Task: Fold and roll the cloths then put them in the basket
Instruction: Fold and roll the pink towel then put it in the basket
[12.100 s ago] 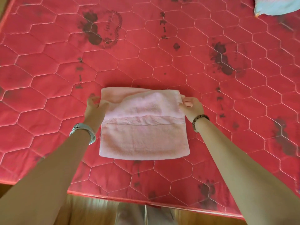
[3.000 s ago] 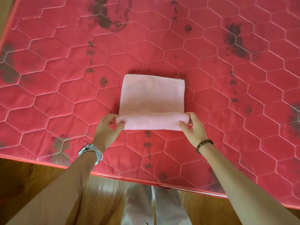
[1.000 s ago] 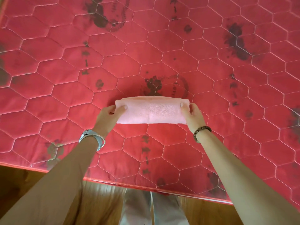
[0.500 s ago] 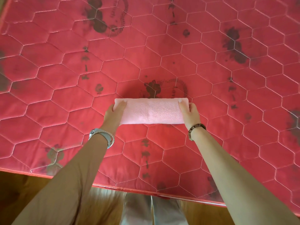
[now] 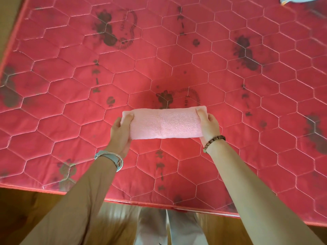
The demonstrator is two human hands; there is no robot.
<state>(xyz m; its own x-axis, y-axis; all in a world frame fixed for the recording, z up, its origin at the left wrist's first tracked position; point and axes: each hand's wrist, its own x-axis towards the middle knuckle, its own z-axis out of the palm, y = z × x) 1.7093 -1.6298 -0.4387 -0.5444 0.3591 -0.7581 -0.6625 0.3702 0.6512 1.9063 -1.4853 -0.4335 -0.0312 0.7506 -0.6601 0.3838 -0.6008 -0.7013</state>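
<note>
Head view was centred on a rolled pink terry cloth (image 5: pixel 166 123), gripped at both ends. The left hand (image 5: pixel 120 131) was curled round its 9 o'clock end, thumb laid over the top, and the right hand (image 5: pixel 208 124) was wrapped round the 3 o'clock end in the same way. This two-ended hold was judged to be meant to stop the roll springing open while it was carried. Whether the roll was raised just clear or resting could not be told.

A silver wristwatch (image 5: pixel 111 159) was worn on the left wrist and a brown bead bracelet (image 5: pixel 215 141) on the right.

Beneath the roll, a red quilted mattress with hexagon stitching and dark printed motifs (image 5: pixel 177 68) was spread across most of the frame. A pale blue cloth (image 5: pixel 300 0), probably waiting to be folded, was cut off by the frame edge at 1 o'clock. Brown wooden flooring (image 5: pixel 21 209) was seen at 6 o'clock, below the mattress edge. No basket was in view, so its place had yet to be found.
</note>
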